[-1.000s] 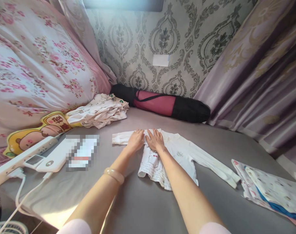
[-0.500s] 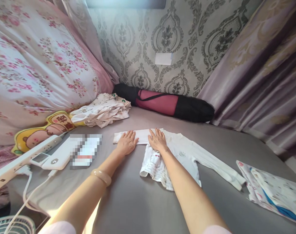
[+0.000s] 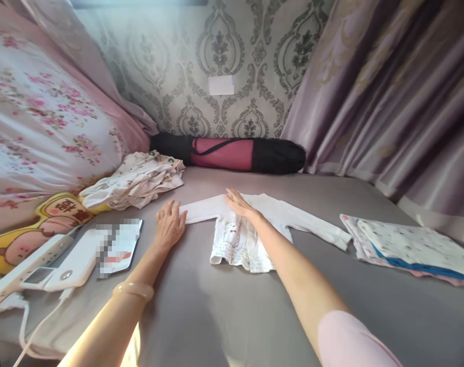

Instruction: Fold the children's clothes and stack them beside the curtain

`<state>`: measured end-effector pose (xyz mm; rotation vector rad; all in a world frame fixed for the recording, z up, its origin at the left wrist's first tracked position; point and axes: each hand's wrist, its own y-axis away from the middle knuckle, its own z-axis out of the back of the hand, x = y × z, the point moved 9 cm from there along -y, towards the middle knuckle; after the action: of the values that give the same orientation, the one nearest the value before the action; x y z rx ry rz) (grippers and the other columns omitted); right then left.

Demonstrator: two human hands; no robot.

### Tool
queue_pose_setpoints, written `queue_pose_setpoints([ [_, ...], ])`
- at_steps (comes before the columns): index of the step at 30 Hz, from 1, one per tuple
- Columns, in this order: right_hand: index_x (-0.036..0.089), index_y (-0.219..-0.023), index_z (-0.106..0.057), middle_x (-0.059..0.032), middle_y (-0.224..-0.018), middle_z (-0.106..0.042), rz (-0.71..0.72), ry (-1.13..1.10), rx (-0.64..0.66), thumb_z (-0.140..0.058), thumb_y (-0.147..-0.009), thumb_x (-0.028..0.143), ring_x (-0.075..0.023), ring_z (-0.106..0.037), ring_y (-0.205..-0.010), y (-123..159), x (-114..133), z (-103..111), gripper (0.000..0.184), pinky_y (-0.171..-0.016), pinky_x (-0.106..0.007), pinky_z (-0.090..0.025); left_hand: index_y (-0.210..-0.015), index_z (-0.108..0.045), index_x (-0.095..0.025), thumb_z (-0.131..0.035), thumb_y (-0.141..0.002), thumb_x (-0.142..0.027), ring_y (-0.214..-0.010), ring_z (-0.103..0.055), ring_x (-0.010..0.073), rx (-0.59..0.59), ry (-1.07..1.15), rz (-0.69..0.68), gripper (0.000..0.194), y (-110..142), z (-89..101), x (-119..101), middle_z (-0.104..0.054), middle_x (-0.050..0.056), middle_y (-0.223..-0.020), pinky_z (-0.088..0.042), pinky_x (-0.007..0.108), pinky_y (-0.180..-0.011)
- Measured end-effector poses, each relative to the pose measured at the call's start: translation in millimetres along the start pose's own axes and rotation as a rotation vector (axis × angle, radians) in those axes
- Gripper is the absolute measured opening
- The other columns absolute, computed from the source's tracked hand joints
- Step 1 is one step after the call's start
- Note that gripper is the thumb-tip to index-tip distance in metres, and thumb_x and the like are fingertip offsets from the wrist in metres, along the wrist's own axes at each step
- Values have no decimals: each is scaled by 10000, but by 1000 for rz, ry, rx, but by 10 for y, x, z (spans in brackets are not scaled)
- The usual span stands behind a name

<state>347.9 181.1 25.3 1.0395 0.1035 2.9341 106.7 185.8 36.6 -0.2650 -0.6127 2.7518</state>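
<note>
A small white long-sleeved shirt (image 3: 280, 216) lies spread on the grey sheet, both sleeves out to the sides. A printed figure and rows of faint marks show on its lower left part, which is rumpled. My left hand (image 3: 170, 224) is at the left cuff, fingers apart and palm down; the cuff's end is hidden behind it. Over the shirt's left shoulder, near the collar, my right hand (image 3: 240, 204) is held tilted with straight fingers and grips nothing. Whether its lower edge touches the cloth, I cannot tell.
Folded clothes (image 3: 411, 244) lie to the right, close to the right cuff. A rumpled clothes pile (image 3: 140, 178) and a black-and-red long bag (image 3: 224, 153) are at the back. On the left are a phone (image 3: 121, 247), a white power bank (image 3: 79, 260), a power strip (image 3: 29, 270) and a yellow cushion (image 3: 21, 242).
My left hand has slid outward along the sleeve to the cuff. My right hand has turned from flat to tilted near the shoulder. The camera view has swung right.
</note>
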Motion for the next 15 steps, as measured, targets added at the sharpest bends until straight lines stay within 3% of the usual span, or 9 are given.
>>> queue_pose_setpoints([
  [3,177,-1479,-360,-81,-1507,-406,41,-114,-161,-328,-966,422,-187,-383,-1371,371,-176,372,570,-1113,-301,-295,-1311,-524,-134,-383,-931,-383,-1229,-462,342,64,33,38,476,99,115,-48,-535,201,-1325,-335,474,-1011],
  [6,202,-1371,-508,-86,-1330,-596,-6,-172,-258,-395,-935,324,-208,-558,-1211,856,-498,614,467,-1015,-329,-419,-1111,-636,-201,-413,-900,-375,-1017,-583,276,279,172,14,353,238,120,-227,-685,111,-1028,-383,420,-928],
  [9,193,-1242,-596,-91,-1138,-695,-111,-228,-270,-419,-922,283,-210,-656,-1044,1313,-855,707,377,-912,-335,-493,-891,-669,-205,-399,-883,-456,-755,-605,217,529,357,-4,369,456,83,-482,-687,53,-775,-425,331,-736],
  [11,192,-1141,-628,-82,-1028,-718,-168,-250,-261,-432,-914,287,-194,-693,-893,1578,-1033,718,314,-804,-309,-527,-821,-661,-199,-401,-863,-559,-664,-576,195,640,472,3,446,613,78,-637,-662,36,-709,-406,295,-628],
  [13,199,-1033,-640,-62,-934,-718,-184,-230,-250,-437,-906,309,-171,-685,-760,1814,-1112,717,264,-712,-282,-523,-829,-656,-202,-445,-817,-642,-642,-563,180,713,561,14,488,761,73,-761,-648,19,-699,-395,274,-589],
  [15,212,-945,-629,-35,-857,-702,-184,-173,-225,-447,-896,344,-153,-653,-686,2026,-1104,701,230,-663,-265,-497,-882,-654,-211,-543,-731,-687,-655,-566,176,692,592,35,511,847,102,-818,-646,7,-727,-400,264,-583],
])
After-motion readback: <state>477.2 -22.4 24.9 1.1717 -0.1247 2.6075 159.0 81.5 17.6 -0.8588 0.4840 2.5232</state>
